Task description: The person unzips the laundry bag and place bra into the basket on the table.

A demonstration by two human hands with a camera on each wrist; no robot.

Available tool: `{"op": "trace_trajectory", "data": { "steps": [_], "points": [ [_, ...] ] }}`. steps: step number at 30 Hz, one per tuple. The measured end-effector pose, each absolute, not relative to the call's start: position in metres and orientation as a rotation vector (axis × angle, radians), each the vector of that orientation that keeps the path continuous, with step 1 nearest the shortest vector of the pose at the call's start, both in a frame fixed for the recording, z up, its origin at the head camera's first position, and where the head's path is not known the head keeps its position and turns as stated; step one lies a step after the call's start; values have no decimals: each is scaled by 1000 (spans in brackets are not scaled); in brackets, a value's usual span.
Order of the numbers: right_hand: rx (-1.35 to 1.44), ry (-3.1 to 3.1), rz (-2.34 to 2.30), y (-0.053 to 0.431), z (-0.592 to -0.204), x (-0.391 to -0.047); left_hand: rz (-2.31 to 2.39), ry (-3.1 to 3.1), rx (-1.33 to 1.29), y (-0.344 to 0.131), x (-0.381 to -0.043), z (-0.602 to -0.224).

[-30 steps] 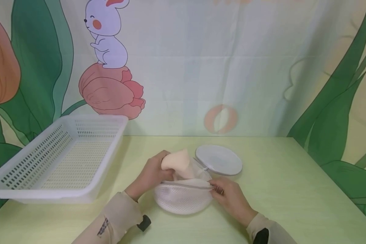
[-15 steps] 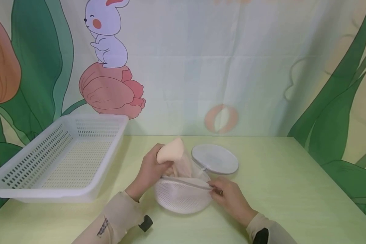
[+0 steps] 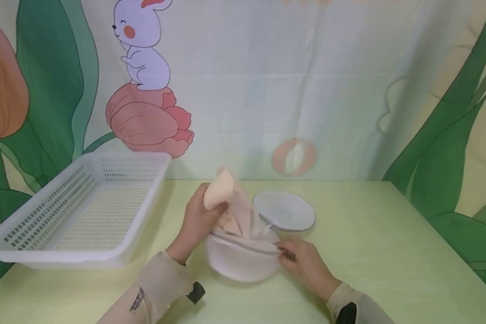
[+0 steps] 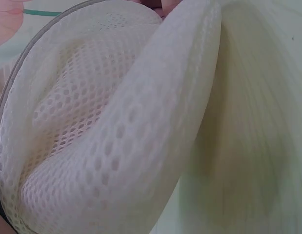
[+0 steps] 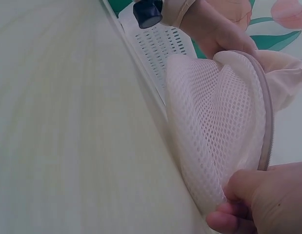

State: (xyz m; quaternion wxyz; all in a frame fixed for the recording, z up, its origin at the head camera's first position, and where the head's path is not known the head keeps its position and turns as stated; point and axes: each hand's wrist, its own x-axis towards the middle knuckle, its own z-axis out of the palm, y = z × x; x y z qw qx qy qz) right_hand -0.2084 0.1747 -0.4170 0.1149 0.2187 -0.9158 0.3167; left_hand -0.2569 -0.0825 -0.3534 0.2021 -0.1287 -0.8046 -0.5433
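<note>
My left hand (image 3: 199, 217) grips a peach bra (image 3: 219, 192), whose smooth padded part stands up above the thumb. Its thin fabric trails down into the mouth of a white mesh laundry bag (image 3: 243, 261). With thumb and fingers, my right hand (image 3: 304, 264) pinches the bag's zippered rim on the right side. Behind the bag lies its round white lid (image 3: 284, 210), joined by a short strip. The left wrist view is mostly filled by the bag's honeycomb mesh (image 4: 126, 126). In the right wrist view, the grey zipper edge (image 5: 266, 112) runs between both hands.
A white plastic basket (image 3: 65, 257) with slotted sides stands on the left of the pale yellow-green table (image 3: 380, 252). A printed curtain (image 3: 243, 90) with a rabbit and tulips hangs along the table's back edge.
My left hand has moved up and slightly left, drawing more of the bra out of the bag. The right hand keeps its pinch on the rim; the lid has shifted slightly left.
</note>
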Motion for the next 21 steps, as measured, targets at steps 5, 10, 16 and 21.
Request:
{"op": "trace_trajectory", "data": {
  "steps": [5, 10, 16, 21],
  "points": [
    [645, -2672, 921, 175, -417, -207, -1529, -2233, -386, -79, -256, -346],
    [655, -2651, 918, 175, -418, -208, -1529, -2226, -437, -75, -257, -339],
    [647, -2660, 909, 175, -417, -208, -1499, -2202, -460, -72, -259, -327],
    [644, -2669, 886, 175, -417, -208, -1463, -2187, -476, -75, -258, -310]
  ]
}}
